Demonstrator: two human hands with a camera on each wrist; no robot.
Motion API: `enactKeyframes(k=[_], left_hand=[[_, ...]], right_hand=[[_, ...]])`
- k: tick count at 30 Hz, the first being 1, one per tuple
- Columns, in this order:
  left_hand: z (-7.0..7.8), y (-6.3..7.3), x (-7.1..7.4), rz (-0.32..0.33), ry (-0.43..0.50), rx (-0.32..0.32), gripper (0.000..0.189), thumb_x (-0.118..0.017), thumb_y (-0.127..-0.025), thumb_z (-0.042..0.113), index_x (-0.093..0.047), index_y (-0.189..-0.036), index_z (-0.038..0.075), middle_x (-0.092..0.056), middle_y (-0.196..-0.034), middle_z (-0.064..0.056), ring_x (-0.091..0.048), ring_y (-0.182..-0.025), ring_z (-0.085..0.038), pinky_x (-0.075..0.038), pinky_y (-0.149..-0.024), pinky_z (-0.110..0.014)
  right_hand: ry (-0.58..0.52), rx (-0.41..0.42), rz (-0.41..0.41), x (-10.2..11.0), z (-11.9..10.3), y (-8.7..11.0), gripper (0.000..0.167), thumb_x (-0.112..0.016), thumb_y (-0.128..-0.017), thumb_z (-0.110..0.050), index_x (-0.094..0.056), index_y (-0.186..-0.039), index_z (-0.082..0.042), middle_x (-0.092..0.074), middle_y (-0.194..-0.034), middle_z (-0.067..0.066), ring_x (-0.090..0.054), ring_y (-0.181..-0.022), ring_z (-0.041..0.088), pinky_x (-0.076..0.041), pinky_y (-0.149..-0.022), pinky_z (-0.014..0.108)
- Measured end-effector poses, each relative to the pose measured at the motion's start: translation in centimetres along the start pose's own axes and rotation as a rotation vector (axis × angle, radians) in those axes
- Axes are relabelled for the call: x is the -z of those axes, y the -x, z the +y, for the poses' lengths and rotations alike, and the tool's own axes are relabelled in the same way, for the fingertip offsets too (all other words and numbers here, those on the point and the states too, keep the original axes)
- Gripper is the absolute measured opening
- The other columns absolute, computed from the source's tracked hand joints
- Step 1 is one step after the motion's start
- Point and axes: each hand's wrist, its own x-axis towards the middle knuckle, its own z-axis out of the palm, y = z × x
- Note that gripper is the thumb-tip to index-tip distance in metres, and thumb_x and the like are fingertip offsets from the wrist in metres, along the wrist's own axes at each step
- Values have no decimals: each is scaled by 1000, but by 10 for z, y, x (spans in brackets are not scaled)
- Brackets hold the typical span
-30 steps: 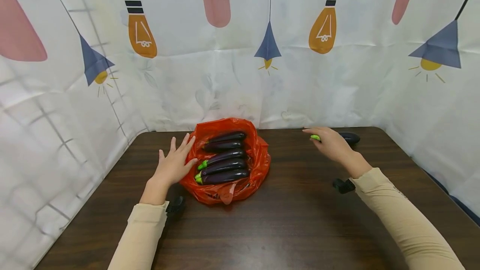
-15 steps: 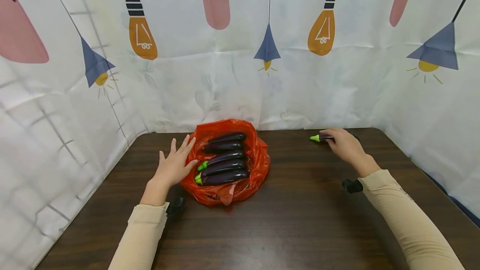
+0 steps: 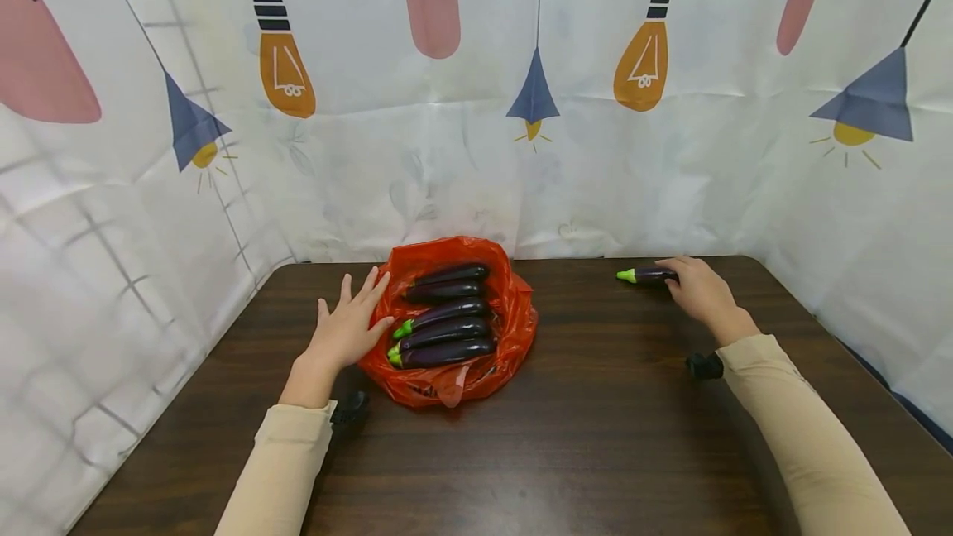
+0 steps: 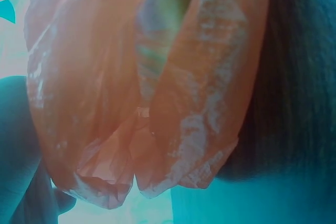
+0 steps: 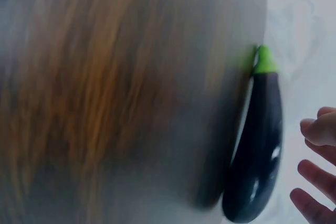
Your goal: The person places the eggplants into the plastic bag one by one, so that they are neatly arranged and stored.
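A red plastic bag lies wide open left of the table's middle, with several dark purple eggplants side by side inside. Fingers spread, my left hand rests along the bag's left edge. The left wrist view is filled by the bag's crinkled side. At the far right, a single eggplant lies with its green stem end pointing left. My right hand is at its right end and hides that part. In the right wrist view the fingertips stand apart from the eggplant, loosely bent.
The dark brown wooden table reaches back to a white curtain printed with lamps and bulbs, which also runs along both sides. A black wrist camera sits under the right sleeve's cuff.
My right hand has slid right along the lone eggplant, baring its green stem and more of its body. The left hand and the bag stay in place.
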Motion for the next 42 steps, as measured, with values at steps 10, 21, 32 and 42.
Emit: enactKeyframes(k=[10, 21, 32, 42], left_hand=[[0, -1, -4, -7, -2, -1, 78, -62, -102, 31, -21, -165, 12, -10, -171, -16, 1, -152, -51, 2, -106, -84], [0, -3, -2, -7, -7, 1, 78, -62, -103, 31, -19, -166, 13, -8, -171, -13, 2, -152, -51, 3, -106, -83], [-1, -3, -2, -7, -11, 1, 78, -62, -103, 31, -18, -166, 14, -7, -171, -13, 2, -152, -51, 3, -105, -84], [-1, -3, -1, -19, 0, 4, 78, -61, -103, 31, -18, -166, 14, -6, -171, -13, 3, -153, -50, 3, -106, -83]], right_hand=[[-43, -101, -88, 1, 23, 0, 47, -59, -100, -1, -48, -144, 11, -40, -143, 42, -37, -130, 62, -36, -103, 72], [-54, -101, -131, 2, 26, -11, 48, -60, -99, 1, -49, -145, 9, -39, -143, 43, -38, -129, 63, -40, -98, 72], [-17, -126, -135, 0, 24, -19, 46, -58, -96, 7, -53, -142, 7, -42, -144, 40, -44, -125, 61, -47, -90, 68], [19, -132, -137, -5, 27, -24, 50, -55, -92, 11, -54, -142, 6, -44, -142, 40, -49, -118, 59, -50, -81, 63]])
